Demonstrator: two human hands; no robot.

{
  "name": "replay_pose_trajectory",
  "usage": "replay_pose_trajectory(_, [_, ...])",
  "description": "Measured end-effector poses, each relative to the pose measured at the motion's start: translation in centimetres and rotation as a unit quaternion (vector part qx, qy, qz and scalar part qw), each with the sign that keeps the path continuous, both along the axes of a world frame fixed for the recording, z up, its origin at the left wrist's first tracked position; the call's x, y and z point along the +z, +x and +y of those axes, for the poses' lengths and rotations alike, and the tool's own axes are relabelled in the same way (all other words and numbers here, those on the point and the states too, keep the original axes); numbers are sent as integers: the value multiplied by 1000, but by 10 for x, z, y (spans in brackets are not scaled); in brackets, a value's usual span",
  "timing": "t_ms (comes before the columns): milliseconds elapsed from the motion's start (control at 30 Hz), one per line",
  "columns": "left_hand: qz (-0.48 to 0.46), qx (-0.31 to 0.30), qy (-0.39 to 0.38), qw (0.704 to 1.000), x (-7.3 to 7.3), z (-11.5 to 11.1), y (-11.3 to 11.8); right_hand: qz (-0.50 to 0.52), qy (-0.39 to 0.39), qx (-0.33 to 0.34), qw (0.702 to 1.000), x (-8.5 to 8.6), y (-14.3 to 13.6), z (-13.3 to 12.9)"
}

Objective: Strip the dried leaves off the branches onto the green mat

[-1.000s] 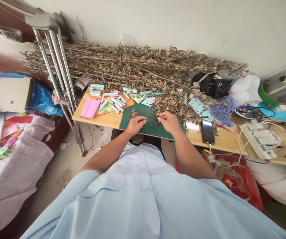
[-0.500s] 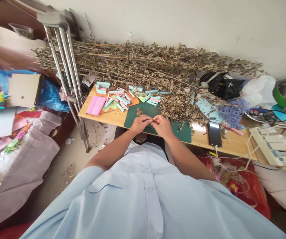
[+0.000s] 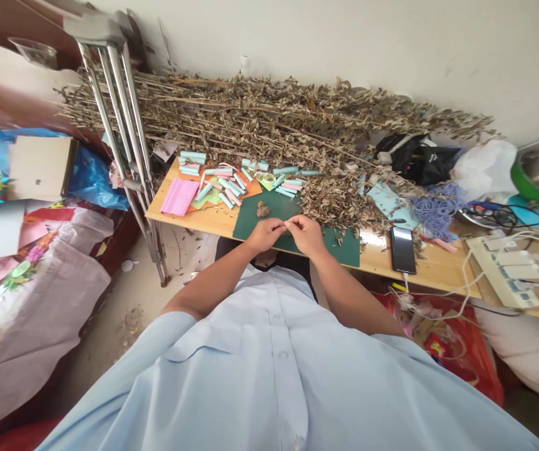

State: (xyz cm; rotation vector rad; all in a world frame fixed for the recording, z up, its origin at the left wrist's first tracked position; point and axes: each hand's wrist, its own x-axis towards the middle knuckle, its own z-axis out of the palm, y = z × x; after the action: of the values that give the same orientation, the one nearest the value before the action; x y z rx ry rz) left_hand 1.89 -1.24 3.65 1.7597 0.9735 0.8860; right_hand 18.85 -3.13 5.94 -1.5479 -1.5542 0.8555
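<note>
Both hands are meeting over the near edge of the green mat [image 3: 292,235], which is lying at the front of the counter [image 3: 213,220]. The left hand [image 3: 263,234] and the right hand [image 3: 305,233] are pinching their fingertips together on one small dried bit between them; it is too tiny to make out, so each grip is nearly closed around it. Holding it low above the mat probably lets crumbs fall onto that surface. A small clump of crumbled leaf [image 3: 262,210] is sitting on the mat just beyond the left hand. The heap of dried leaves [image 3: 335,203] is spilling onto the mat's far right corner, within easy reach. Rolled paper tubes [image 3: 231,181] are lying beyond the mat's far left corner, and a phone [image 3: 401,249] is resting right of the mat.
</note>
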Motion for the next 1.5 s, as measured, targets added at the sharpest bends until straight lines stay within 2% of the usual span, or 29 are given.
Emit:
replay_pose_trajectory(133, [-2,-9,-19,1000,3,-1,-1,13,-18,-13,1000,-2,-1,-2])
replay_pose_trajectory(433, [-8,-18,-6,1000,2,2,0,72,-34,-81,994,-12,-8,-6])
replay_pose_trajectory(600, [-41,6,-58,997,1,3,-1,121,-9,-117,986,-11,0,-1])
replay_pose_trajectory(700, [-55,22,-92,994,2,3,-2,175,3,-112,978,-5,5,3])
replay_pose_trajectory(867, [-84,43,-108,990,1,3,-1,223,-7,-59,973,12,9,-6])
replay_pose_trajectory(933, [-109,58,-118,985,0,3,0,186,-34,5,982,17,9,-18])
replay_pose_trajectory(1000, [-131,71,-129,980,-1,4,0,105,-70,99,987,18,8,-31])
replay_pose_trajectory(1100, [-155,82,-143,974,-4,6,1,-27,-62,203,977,9,5,-48])
replay_pose_trajectory(1233, [-162,92,-159,970,-7,8,4,-112,-36,264,957,-9,5,-56])
replay_pose_trajectory(1300, [-160,89,-160,970,-9,8,4,-128,-24,241,962,-12,10,-54])
replay_pose_trajectory(1400, [-155,76,-157,972,-9,9,4,-163,20,112,980,-11,22,-43])
replay_pose_trajectory(1467, [-149,68,-154,974,-8,9,3,-202,37,25,978,-11,30,-34])
replay_pose_trajectory(1500, [-146,66,-153,975,-8,8,3,-226,35,3,974,-12,33,-31])
